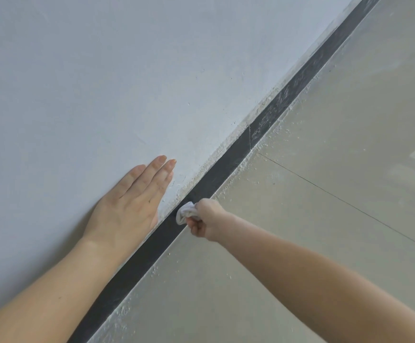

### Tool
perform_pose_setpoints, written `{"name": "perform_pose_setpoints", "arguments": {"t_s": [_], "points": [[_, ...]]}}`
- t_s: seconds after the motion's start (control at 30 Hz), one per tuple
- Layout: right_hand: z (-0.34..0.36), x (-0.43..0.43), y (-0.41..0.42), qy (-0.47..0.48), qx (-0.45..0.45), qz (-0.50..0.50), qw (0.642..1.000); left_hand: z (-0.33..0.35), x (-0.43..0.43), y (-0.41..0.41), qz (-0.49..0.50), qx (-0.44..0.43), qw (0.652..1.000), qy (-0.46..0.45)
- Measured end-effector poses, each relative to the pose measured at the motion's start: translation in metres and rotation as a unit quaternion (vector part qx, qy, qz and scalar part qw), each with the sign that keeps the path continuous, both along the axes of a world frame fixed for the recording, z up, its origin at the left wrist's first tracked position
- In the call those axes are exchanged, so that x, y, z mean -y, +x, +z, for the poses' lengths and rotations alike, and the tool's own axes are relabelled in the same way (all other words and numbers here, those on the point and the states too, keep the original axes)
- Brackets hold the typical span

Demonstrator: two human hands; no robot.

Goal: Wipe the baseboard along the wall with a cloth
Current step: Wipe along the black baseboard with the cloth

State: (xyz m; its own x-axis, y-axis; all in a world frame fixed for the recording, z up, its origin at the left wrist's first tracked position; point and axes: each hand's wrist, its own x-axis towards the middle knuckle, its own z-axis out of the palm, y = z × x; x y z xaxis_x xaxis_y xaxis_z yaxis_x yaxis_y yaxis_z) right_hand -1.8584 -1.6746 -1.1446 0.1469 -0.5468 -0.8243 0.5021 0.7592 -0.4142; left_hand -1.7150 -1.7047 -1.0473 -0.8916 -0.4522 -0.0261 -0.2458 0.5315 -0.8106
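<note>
Pale wall (127, 82), baseboard (226, 167) slanting up rightward, cloth (186, 211) pressed on it

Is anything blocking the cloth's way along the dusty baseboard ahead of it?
Nothing visible does. The right hand holds the cloth against the baseboard, and the strip ahead carries only dust and white specks. The left hand lies flat on the wall above it.

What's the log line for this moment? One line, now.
step: wipe baseboard | right hand: grips cloth on baseboard | left hand: flat on wall | ahead: baseboard dusty
</note>
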Motion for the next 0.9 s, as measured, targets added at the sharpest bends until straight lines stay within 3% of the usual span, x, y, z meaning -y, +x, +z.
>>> {"name": "perform_pose_setpoints", "arguments": {"t_s": [0.07, 0.23, 0.33, 0.6, 0.7, 0.9], "points": [[-0.002, 0.009, -0.024, -0.01, -0.047, -0.019, 0.999, 0.003, -0.002, -0.003, 0.017, -0.01, 1.0, 0.014], [-0.01, 0.024, -0.085, -0.056, -0.111, -0.208, 0.97, 0.001, -0.009, -0.022, 0.034, -0.035, 0.995, 0.081], [-0.014, 0.017, -0.108, -0.049, -0.093, -0.3, 0.948, 0.003, -0.002, -0.046, 0.009, -0.03, 0.996, 0.083], [-0.015, 0.01, -0.073, -0.015, 0.011, -0.129, 0.992, 0.0, 0.036, -0.125, -0.046, -0.001, 0.999, 0.01], [-0.012, 0.03, -0.1, -0.003, 0.015, -0.175, 0.985, -0.005, 0.053, -0.147, -0.063, 0.001, 0.998, -0.012], [-0.012, 0.056, -0.174, -0.008, -0.034, -0.323, 0.946, -0.011, 0.065, -0.158, -0.054, -0.053, 0.995, 0.064]]}}
